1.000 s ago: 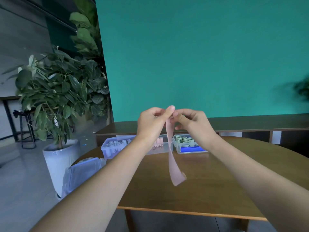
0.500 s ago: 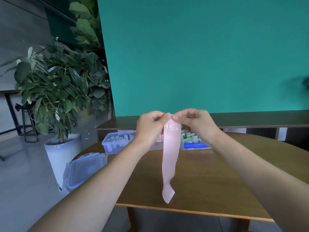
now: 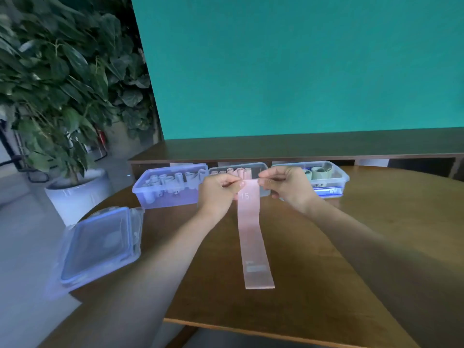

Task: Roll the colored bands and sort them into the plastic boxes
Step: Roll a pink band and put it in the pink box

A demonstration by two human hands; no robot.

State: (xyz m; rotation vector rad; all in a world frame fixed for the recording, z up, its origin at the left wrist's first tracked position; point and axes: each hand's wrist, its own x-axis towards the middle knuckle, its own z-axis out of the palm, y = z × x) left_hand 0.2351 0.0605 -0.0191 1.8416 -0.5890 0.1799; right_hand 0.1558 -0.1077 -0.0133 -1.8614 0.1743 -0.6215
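The far end of a pink band [image 3: 251, 232] marked "15" is pinched at its two corners, one by the curled fingers [image 3: 234, 183] of the left hand [image 3: 218, 192], the other by those of the right hand [image 3: 286, 185]. From the fingers the band is stretched flat along the table [image 3: 351, 247], just before the middle plastic box [image 3: 238, 173] of pink rolls.

table [image 3: 351, 247]: brown wood with a rounded edge, filling the lower middle and right of the frame.
boxes: three clear plastic ones in a row along the far edge, left box [image 3: 170, 188], middle box [image 3: 261, 169], right box [image 3: 331, 178], each holding rolled bands.
lid [image 3: 100, 243]: clear, lying at the left edge, partly overhanging.
pink band [image 3: 252, 237]: its lower part lies flat at centre.
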